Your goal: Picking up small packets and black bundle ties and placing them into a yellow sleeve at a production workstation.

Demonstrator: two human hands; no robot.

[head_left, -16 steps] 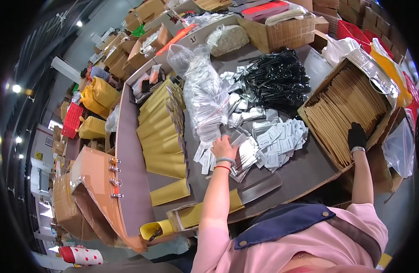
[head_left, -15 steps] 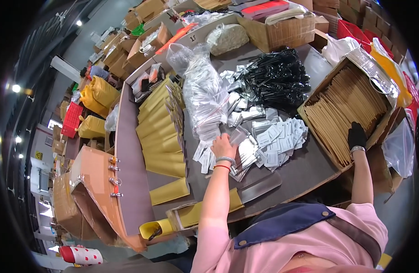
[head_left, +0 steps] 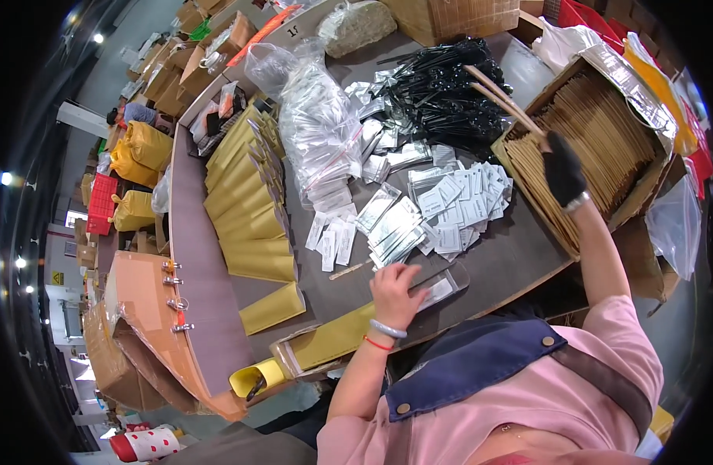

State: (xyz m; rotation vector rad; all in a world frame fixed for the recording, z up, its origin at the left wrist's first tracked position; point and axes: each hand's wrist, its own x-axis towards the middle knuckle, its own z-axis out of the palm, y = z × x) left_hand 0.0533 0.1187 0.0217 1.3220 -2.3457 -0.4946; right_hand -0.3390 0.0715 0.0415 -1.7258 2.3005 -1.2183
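Note:
In the head view, my bare left hand [head_left: 395, 297] is over the front of the table with its fingers apart. Its fingertips are beside a small pale packet [head_left: 437, 292] lying on a clear plastic tongue [head_left: 458, 277]. The tongue sticks out past a flat yellow envelope [head_left: 333, 339] under my hand. My black-gloved right hand [head_left: 564, 170] is closed on brown padded mailers [head_left: 505, 97], seen edge-on, at the left rim of a carton [head_left: 540, 235]. More brown mailers [head_left: 601, 143] stand packed on edge inside it. Foil packets [head_left: 399, 229] and printed white packets [head_left: 465, 203] lie beyond my left hand.
Overlapping yellow envelopes [head_left: 248, 209] fan along the left side. A clear bag of packets [head_left: 318, 116] and a heap of black plastic-wrapped items [head_left: 442, 97] cover the middle and back. A yellow cup-like holder [head_left: 256, 378] is at the front left edge.
My left hand moved from the packet pile toward me, to the clear tongue, where a pale packet now lies. My right hand rose from the carton with brown mailers, moving left.

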